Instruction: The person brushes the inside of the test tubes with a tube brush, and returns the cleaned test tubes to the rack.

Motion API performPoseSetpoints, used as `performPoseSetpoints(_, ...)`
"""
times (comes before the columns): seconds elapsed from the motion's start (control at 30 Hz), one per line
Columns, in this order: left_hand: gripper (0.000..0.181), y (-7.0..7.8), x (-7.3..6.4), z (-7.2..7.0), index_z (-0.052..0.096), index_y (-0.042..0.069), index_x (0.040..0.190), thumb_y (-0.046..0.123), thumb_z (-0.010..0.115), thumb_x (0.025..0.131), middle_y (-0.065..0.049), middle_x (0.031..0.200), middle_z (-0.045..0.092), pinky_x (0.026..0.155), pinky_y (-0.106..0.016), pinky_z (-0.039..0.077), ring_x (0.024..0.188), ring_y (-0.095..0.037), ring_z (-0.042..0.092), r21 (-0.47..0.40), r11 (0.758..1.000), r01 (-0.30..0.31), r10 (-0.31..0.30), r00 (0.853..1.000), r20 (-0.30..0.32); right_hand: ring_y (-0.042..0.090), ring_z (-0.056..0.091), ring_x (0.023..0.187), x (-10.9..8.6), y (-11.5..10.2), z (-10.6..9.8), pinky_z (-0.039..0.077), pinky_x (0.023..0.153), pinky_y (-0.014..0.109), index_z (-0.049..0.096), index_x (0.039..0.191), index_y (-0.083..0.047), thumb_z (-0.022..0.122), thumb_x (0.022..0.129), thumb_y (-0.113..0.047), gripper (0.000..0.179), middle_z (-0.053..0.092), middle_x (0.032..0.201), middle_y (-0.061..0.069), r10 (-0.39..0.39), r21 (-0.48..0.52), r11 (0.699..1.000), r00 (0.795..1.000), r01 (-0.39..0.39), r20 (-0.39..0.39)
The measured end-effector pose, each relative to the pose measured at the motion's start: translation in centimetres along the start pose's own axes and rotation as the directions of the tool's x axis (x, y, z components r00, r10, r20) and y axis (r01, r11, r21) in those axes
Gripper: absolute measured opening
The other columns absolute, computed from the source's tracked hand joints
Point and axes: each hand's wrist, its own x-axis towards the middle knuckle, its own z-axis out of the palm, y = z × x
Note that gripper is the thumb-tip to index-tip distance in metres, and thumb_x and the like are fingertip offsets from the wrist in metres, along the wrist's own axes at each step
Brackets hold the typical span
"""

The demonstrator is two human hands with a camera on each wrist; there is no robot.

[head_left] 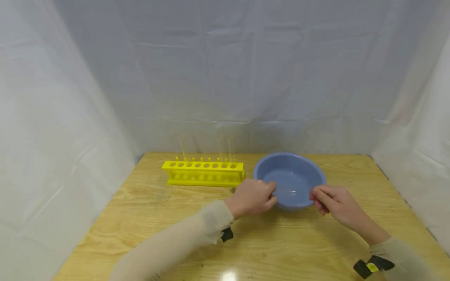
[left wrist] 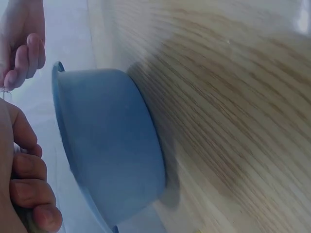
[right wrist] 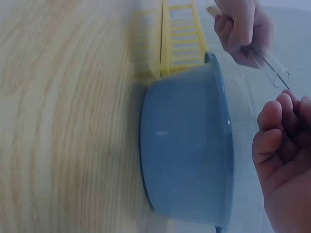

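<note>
My left hand (head_left: 251, 195) grips a clear glass test tube (right wrist: 273, 69), its mouth toward the right. From the mouth runs the thin twisted wire of a test tube brush (right wrist: 282, 79), seen best in the right wrist view. The thumb and fingers of my right hand (head_left: 334, 203) pinch the wire's outer end. A small brownish end (right wrist: 213, 9) shows past the far side of the left hand, and the stretch between is hidden in the fist. Both hands are over the near part of a blue plastic basin (head_left: 288, 175), the left by its left side, the right by its right rim.
A yellow test tube rack (head_left: 205, 182) stands left of the basin, with three clear test tubes upright in its back part, one a test tube (head_left: 230, 149) near the right end. The wooden table (head_left: 140, 226) is enclosed by white sheeting (head_left: 228, 78) behind and at both sides.
</note>
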Motion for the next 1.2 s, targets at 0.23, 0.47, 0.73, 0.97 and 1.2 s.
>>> performPoseSetpoints(0.23,0.017,0.2,0.3,0.2,0.052,0.02,0.087,0.034,0.053,0.096,0.008,0.056,0.042,0.042,-0.025,0.035,0.046,-0.008,0.044,0.029,0.999,0.041,-0.042,0.999,0.028,0.014,0.059,0.057,1.0,0.6,2.7,0.053,0.051,0.034,0.066,0.09,-0.003,0.045,0.107,-0.011,0.028,0.059,0.068,0.005,0.01,0.048,0.999,1.0,-0.011,0.018)
performPoseSetpoints(0.47,0.02,0.7,0.8,0.3,0.052,0.02,0.088,0.038,0.053,0.096,0.009,0.056,0.044,0.041,-0.026,0.035,0.044,-0.008,0.043,0.077,0.997,-0.02,0.02,1.0,-0.002,0.014,0.052,0.055,0.4,-0.6,2.1,0.048,0.05,0.034,0.06,0.089,0.004,0.044,0.109,-0.022,0.037,0.054,0.068,0.006,0.204,0.149,0.967,0.978,-0.208,0.038)
performPoseSetpoints(0.73,0.02,0.1,-0.2,1.2,0.053,0.019,0.088,0.038,0.058,0.094,0.009,0.056,0.044,0.039,-0.027,0.032,0.044,-0.008,0.042,0.148,0.988,-0.041,0.053,0.996,-0.078,0.018,0.039,0.047,0.8,-1.3,2.5,0.041,0.05,0.033,0.049,0.076,0.001,0.041,0.11,-0.026,0.044,0.042,0.057,0.005,0.254,0.112,0.957,0.959,-0.268,0.126)
performPoseSetpoints(0.97,0.02,0.1,-0.2,0.9,0.053,0.019,0.085,0.036,0.061,0.092,0.008,0.056,0.046,0.04,-0.028,0.036,0.043,-0.009,0.044,0.169,0.984,-0.058,0.083,0.987,-0.14,0.013,0.027,0.048,1.2,-2.0,2.4,0.033,0.049,0.033,0.043,0.069,-0.002,0.04,0.108,-0.017,0.042,0.034,0.055,0.001,0.271,0.078,0.958,0.961,-0.274,0.052)
performPoseSetpoints(1.2,0.02,0.0,-0.1,1.0,0.051,0.019,0.084,0.036,0.059,0.092,0.008,0.056,0.044,0.039,-0.028,0.035,0.044,-0.009,0.043,0.165,0.983,-0.077,0.104,0.981,-0.162,0.007,0.026,0.051,1.2,-2.4,2.0,0.031,0.05,0.03,0.042,0.065,-0.007,0.044,0.104,-0.009,0.039,0.033,0.057,-0.004,0.227,-0.039,0.973,0.974,-0.226,0.007)
